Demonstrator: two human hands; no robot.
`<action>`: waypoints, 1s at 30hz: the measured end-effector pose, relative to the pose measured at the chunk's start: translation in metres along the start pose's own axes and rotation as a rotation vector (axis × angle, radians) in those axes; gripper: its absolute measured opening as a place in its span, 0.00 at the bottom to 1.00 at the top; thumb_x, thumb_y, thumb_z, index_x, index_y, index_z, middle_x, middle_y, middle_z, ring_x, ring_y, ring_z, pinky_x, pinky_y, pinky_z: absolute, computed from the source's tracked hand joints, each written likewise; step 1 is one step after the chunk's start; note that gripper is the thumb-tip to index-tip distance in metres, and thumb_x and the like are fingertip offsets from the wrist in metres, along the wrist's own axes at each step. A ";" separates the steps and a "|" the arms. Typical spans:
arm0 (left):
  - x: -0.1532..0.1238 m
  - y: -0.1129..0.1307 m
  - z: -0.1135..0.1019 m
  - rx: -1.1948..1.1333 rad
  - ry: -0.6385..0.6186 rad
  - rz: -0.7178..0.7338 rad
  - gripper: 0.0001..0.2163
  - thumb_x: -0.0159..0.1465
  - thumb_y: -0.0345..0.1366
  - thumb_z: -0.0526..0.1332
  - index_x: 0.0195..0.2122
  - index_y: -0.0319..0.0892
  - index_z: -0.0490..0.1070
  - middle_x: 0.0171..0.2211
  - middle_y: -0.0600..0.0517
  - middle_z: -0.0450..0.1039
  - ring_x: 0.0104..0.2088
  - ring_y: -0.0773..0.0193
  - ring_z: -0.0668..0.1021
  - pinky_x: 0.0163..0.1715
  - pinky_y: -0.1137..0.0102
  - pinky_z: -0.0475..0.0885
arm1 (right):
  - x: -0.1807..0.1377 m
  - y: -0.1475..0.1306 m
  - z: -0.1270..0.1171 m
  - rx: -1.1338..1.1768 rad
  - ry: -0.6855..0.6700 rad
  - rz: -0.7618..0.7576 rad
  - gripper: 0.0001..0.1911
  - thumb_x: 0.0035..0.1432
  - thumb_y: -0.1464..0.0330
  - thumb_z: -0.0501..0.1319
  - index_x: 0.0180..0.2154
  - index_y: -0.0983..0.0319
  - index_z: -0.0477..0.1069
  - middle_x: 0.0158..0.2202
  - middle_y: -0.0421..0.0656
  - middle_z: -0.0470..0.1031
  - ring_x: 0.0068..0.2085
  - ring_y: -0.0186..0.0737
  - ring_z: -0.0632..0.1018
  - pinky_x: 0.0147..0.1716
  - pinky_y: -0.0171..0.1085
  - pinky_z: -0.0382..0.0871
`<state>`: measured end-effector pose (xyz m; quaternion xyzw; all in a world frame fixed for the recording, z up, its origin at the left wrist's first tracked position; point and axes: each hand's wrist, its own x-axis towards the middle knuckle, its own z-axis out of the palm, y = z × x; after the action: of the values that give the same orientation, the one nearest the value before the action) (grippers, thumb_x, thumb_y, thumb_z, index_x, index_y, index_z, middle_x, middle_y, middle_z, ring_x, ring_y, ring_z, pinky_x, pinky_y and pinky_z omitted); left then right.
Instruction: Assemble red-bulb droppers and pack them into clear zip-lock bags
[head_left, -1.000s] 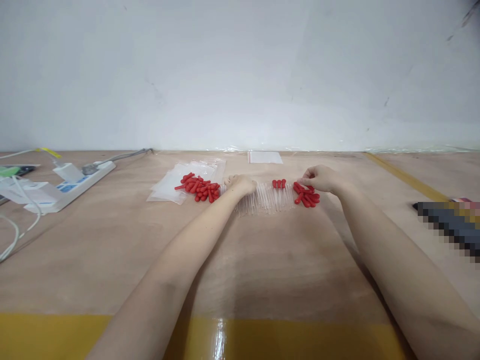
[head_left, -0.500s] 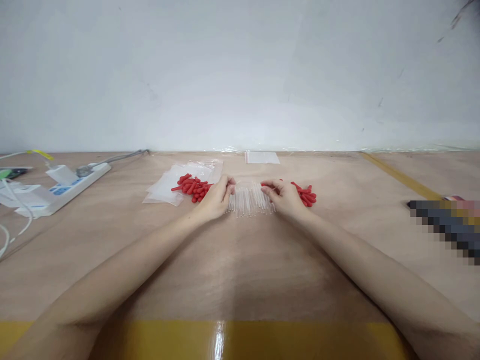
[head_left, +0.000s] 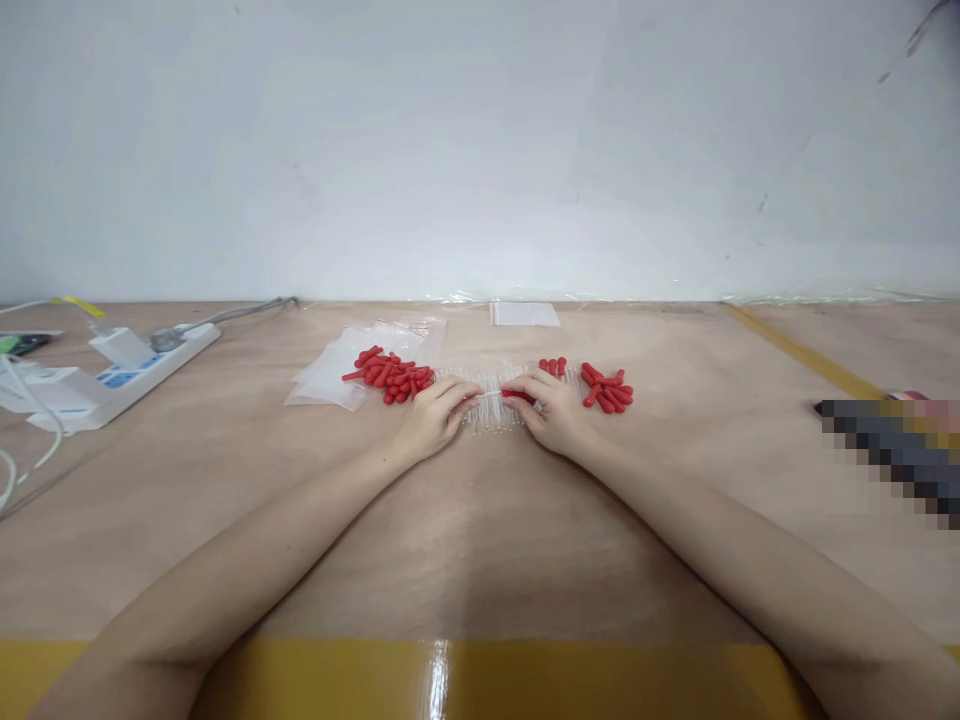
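Observation:
My left hand (head_left: 441, 414) pinches a thin clear tube (head_left: 490, 394), held sideways above a row of similar clear dropper tubes (head_left: 493, 418). In my right hand (head_left: 553, 412) is a red rubber bulb (head_left: 517, 396), between thumb and fingers. Tube and bulb point at each other and seem to meet end to end; how far one sits inside the other cannot be made out. Just beyond my right hand, a few red bulbs (head_left: 553, 366) lie side by side, apparently on clear tubes. Loose red bulbs form a left pile (head_left: 384, 375) and a right pile (head_left: 607, 388).
Clear plastic bags (head_left: 326, 378) lie under the left pile. A small white packet (head_left: 525, 315) rests near the wall. A power strip (head_left: 142, 385) with plugs and cables occupies the left side. On the right lies a dark, pixelated object (head_left: 885, 450).
Both hands have come closer together and slightly nearer to me, bringing tube and red bulb together. The red bulbs behind my right hand now show.

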<state>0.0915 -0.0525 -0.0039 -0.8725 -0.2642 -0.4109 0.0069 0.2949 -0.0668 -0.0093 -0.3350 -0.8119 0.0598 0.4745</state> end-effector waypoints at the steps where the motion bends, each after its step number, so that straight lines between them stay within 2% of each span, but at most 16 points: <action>1: 0.000 0.000 0.000 -0.005 0.001 0.005 0.07 0.63 0.30 0.53 0.39 0.38 0.69 0.33 0.48 0.71 0.34 0.66 0.73 0.34 0.71 0.70 | 0.000 -0.001 0.000 0.003 0.002 -0.004 0.07 0.58 0.71 0.54 0.37 0.61 0.70 0.33 0.45 0.71 0.35 0.37 0.72 0.36 0.37 0.67; 5: -0.002 -0.003 0.002 -0.035 0.022 0.038 0.07 0.63 0.29 0.54 0.39 0.39 0.69 0.34 0.48 0.72 0.35 0.66 0.74 0.35 0.71 0.70 | 0.001 -0.002 0.000 0.002 0.000 -0.010 0.06 0.58 0.71 0.54 0.36 0.62 0.68 0.33 0.45 0.71 0.36 0.37 0.72 0.36 0.37 0.67; 12: -0.005 -0.007 0.004 -0.046 0.054 0.091 0.09 0.61 0.25 0.52 0.38 0.39 0.70 0.32 0.49 0.73 0.34 0.67 0.75 0.33 0.72 0.71 | 0.001 0.002 0.002 -0.001 -0.055 -0.029 0.04 0.57 0.70 0.55 0.33 0.62 0.67 0.28 0.42 0.72 0.30 0.34 0.72 0.30 0.34 0.67; 23: -0.013 -0.008 0.003 0.014 0.002 0.186 0.14 0.57 0.20 0.49 0.39 0.38 0.70 0.30 0.48 0.71 0.31 0.66 0.73 0.30 0.72 0.71 | -0.002 0.004 0.000 -0.078 -0.117 -0.264 0.06 0.59 0.71 0.52 0.35 0.64 0.67 0.29 0.45 0.72 0.31 0.36 0.71 0.31 0.35 0.67; 30: -0.013 -0.005 0.005 0.076 0.060 0.217 0.14 0.56 0.20 0.49 0.38 0.37 0.69 0.29 0.48 0.70 0.28 0.66 0.72 0.26 0.73 0.70 | -0.001 -0.001 -0.001 -0.173 -0.140 -0.285 0.07 0.59 0.70 0.51 0.35 0.64 0.67 0.29 0.46 0.72 0.30 0.36 0.71 0.29 0.35 0.65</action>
<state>0.0857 -0.0536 -0.0175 -0.8824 -0.1832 -0.4234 0.0922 0.2959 -0.0680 -0.0086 -0.2512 -0.8843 -0.0549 0.3897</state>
